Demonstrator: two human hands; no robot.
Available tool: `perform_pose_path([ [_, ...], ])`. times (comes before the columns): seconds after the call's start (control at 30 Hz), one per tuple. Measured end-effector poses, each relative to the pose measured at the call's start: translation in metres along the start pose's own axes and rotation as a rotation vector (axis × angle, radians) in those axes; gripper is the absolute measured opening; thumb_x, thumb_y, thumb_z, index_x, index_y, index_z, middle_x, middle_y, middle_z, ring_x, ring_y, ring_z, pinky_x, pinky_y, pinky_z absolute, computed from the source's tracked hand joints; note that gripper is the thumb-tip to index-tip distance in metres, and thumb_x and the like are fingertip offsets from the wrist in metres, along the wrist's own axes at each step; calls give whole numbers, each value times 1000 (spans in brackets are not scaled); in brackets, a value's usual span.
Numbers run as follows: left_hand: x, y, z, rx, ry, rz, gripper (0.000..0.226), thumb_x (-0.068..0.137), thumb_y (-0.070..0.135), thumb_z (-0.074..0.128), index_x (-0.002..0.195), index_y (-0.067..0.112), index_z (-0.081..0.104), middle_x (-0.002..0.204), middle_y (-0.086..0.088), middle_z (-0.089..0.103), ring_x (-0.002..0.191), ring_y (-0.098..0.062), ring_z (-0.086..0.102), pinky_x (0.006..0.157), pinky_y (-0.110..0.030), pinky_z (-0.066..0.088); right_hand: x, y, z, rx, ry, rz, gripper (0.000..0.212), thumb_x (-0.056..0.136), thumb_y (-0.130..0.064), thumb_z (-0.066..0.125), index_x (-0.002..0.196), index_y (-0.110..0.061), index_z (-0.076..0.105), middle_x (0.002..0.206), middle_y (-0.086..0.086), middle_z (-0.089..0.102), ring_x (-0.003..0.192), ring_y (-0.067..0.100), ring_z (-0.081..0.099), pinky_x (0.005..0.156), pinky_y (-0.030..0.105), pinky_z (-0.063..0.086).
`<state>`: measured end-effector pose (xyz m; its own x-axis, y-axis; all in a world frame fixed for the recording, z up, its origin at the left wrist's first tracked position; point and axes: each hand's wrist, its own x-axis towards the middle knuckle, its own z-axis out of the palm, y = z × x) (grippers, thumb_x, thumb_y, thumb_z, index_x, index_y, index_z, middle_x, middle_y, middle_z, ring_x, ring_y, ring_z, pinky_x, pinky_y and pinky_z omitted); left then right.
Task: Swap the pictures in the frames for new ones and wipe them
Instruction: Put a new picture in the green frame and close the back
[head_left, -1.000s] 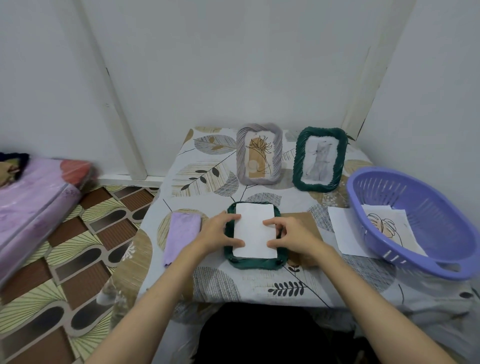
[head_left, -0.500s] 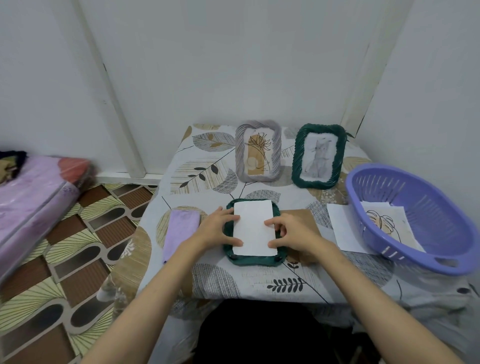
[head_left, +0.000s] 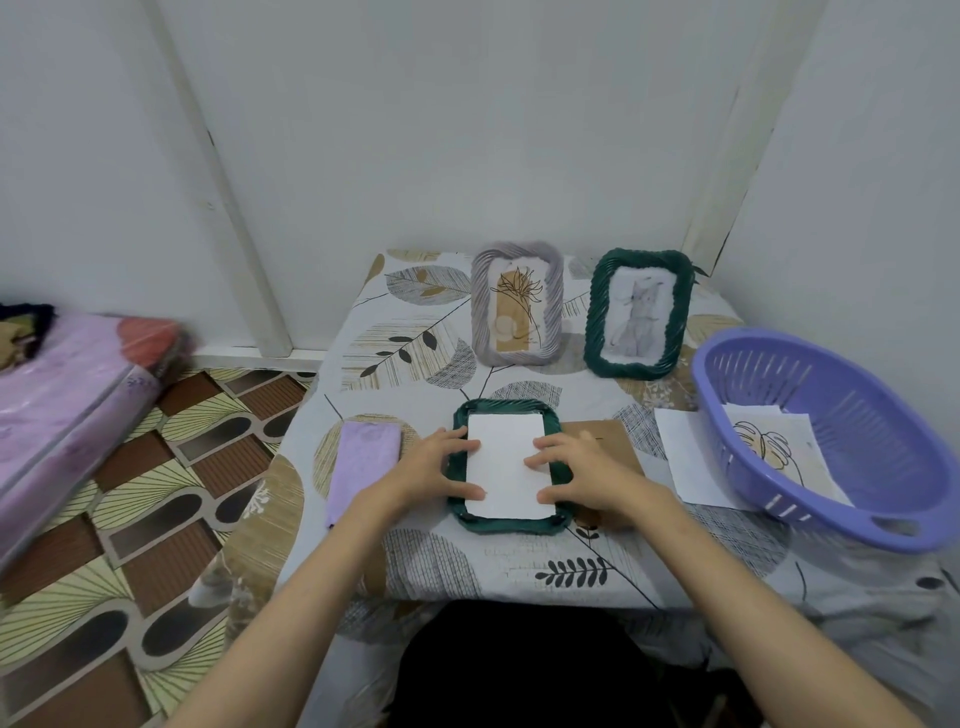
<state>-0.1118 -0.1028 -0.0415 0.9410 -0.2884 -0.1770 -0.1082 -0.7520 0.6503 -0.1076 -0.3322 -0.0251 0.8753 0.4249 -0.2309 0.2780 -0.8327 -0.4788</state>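
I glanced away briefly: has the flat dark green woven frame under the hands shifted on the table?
No. The flat dark green woven frame lies between the folded lilac cloth and brown cardboard sheet, as before.

1 head-worn camera is looking forward and down from above the near edge of the table (head_left: 519, 561), facing the white wall corner behind it. It is sitting close: both forearms are reaching in from the bottom corners, with the left hand (head_left: 434, 470) and right hand (head_left: 582, 470) landing near the centre. The wide lens is bending the wall lines and is also taking in the patterned floor (head_left: 156, 493) at left and the purple basket (head_left: 826, 447) at right. No second view is sharing the scene.
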Motion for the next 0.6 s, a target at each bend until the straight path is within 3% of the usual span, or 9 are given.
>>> perform_pose_path([
  [0.23, 0, -1, -2, -58, -19, 25, 74, 73, 21, 78, 137, 11, 44, 155, 4, 20, 141, -13, 20, 109, -21, 15, -1, 2, -1, -5, 26, 34, 44, 84, -36, 65, 126, -35, 53, 153, -6, 25, 134, 28, 18, 110, 43, 16],
  [0.6, 9, -3, -4, 153, -34, 34, 86, 70, 40, 78, 142, 21, 35, 154, 10, 19, 141, -16, 18, 116, -34, 15, 3, 8, 2, -40, 26, 49, 53, 84, -41, 63, 134, -34, 43, 154, -9, 22, 135, 28, 18, 111, 42, 17],
])
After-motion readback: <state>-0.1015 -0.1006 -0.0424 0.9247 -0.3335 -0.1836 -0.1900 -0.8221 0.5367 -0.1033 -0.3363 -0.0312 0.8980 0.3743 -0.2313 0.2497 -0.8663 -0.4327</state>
